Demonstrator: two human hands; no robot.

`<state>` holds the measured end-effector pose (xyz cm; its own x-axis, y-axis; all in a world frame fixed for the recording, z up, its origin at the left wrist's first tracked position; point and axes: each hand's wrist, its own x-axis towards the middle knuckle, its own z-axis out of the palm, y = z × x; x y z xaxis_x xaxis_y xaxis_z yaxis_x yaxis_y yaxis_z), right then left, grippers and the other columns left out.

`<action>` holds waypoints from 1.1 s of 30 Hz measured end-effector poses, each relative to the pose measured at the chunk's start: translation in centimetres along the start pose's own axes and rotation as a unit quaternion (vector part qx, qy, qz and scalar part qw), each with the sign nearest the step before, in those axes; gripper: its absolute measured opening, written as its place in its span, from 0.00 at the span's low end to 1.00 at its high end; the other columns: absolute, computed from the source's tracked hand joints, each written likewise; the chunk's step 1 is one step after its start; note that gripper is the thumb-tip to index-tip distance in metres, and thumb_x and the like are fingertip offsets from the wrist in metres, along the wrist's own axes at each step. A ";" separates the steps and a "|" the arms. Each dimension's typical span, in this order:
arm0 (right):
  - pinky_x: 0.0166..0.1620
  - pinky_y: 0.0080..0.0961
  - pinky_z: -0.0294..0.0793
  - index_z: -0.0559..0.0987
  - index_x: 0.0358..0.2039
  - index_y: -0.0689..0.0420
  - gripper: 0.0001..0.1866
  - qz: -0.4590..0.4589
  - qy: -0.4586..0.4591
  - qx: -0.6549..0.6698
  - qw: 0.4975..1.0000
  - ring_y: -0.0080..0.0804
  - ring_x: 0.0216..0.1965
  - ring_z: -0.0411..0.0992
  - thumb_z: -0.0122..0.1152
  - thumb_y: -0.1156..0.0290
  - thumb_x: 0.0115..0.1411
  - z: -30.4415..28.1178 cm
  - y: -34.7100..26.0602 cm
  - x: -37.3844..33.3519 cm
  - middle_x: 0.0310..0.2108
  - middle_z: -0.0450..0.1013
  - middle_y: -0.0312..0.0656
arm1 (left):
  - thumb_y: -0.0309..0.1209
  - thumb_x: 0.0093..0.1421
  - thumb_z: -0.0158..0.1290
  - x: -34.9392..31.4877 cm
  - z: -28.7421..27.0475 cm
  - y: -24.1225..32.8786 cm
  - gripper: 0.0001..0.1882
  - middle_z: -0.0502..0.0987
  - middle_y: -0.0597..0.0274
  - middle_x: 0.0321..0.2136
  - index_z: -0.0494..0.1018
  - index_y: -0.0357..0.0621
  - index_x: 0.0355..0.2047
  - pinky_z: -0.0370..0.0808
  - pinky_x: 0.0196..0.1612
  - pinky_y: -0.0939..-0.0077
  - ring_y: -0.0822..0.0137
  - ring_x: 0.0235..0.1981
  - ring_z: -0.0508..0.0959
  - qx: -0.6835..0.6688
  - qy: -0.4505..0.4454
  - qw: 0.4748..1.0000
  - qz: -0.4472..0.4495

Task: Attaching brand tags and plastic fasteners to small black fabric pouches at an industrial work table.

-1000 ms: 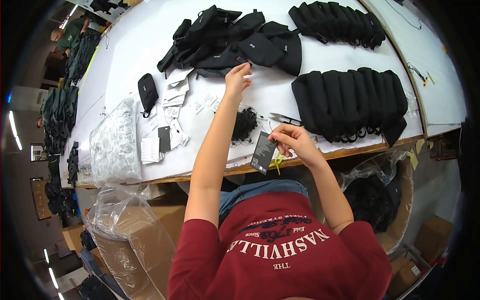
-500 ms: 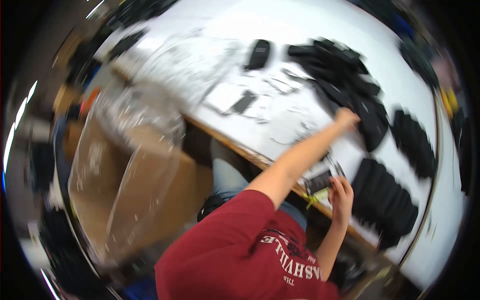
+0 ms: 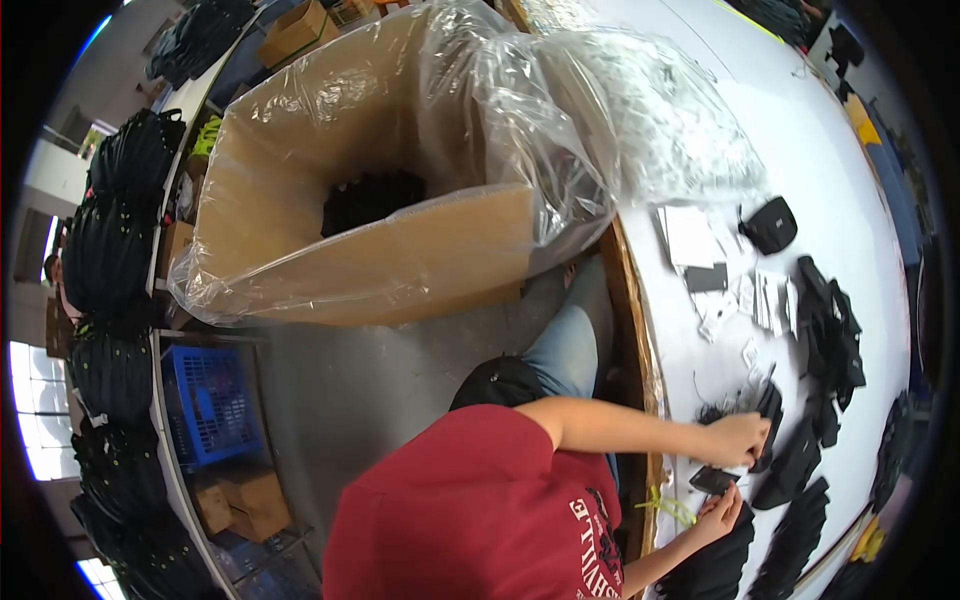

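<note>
My left hand point(image 3: 738, 441) reaches across to the table with its fingers closed at the edge of a slim black fabric pouch point(image 3: 769, 412). Just below it, my right hand point(image 3: 719, 514) pinches near a small dark flat card point(image 3: 713, 480) with a pale edge. Thin black cords point(image 3: 712, 411) lie bunched beside my left wrist. A yellow-green strap point(image 3: 668, 507) sits at the table edge, left of my right hand. Another black bag point(image 3: 790, 464) rests to the right of both hands.
A large carton point(image 3: 400, 260) lined with clear plastic stands at the left, dark goods inside. On the table are a clear bag of white pieces point(image 3: 680, 120), a black case point(image 3: 770, 225), white papers point(image 3: 686, 236) and black fabric point(image 3: 828, 330). A blue crate point(image 3: 212, 405) sits on a shelf.
The view has swung left, bringing the carton and shelves more fully into sight. My left hand has come closer to my right hand, from the larger black fabric to the slim pouch.
</note>
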<state>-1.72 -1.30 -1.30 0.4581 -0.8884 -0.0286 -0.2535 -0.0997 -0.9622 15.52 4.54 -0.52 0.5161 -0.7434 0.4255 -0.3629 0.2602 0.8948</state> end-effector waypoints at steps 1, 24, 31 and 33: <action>0.14 0.08 0.42 0.75 0.37 0.60 0.10 -0.009 0.002 -0.009 1.000 0.08 0.12 0.51 0.52 0.67 0.63 0.1 0.1 0.0 0.15 0.62 0.28 | 0.29 0.42 0.57 -0.9 -0.3 0.6 0.05 0.70 0.62 0.32 0.76 0.41 0.20 0.68 0.42 0.70 0.59 0.38 0.69 -0.016 0.006 1.000 -0.005; 0.24 0.13 0.57 0.79 0.36 0.66 0.09 -0.038 -0.022 -0.130 0.991 0.13 0.21 0.59 0.58 0.73 0.59 6.0 -5.7 -3.6 0.20 0.66 0.28 | 0.32 0.51 0.56 -2.4 -6.9 0.0 0.12 0.80 0.61 0.22 0.79 0.38 0.34 0.71 0.19 0.83 0.78 0.15 0.73 -0.232 -0.195 0.920 -0.248; 0.22 0.18 0.60 0.77 0.32 0.62 0.06 -0.111 -0.025 -0.215 0.970 0.18 0.16 0.60 0.60 0.76 0.52 6.2 -6.3 -4.1 0.14 0.65 0.37 | 0.28 0.52 0.59 -2.4 -7.0 1.4 0.08 0.73 0.67 0.16 0.78 0.35 0.30 0.63 0.17 0.86 0.81 0.14 0.66 -0.200 -0.179 0.915 -0.301; 0.22 0.17 0.59 0.77 0.30 0.64 0.06 -0.103 -0.010 -0.201 0.974 0.16 0.17 0.59 0.61 0.77 0.52 5.7 -6.2 -4.1 0.14 0.65 0.36 | 0.27 0.52 0.58 -2.4 -6.1 1.8 0.08 0.74 0.67 0.17 0.78 0.35 0.30 0.63 0.19 0.86 0.81 0.16 0.66 -0.189 -0.197 0.917 -0.293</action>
<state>2.86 5.52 3.28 0.5501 -0.8224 0.1450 -0.4657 -0.4462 -0.7642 18.41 10.54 0.94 0.1900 -0.9690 -0.1579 0.2191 -0.1149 0.9689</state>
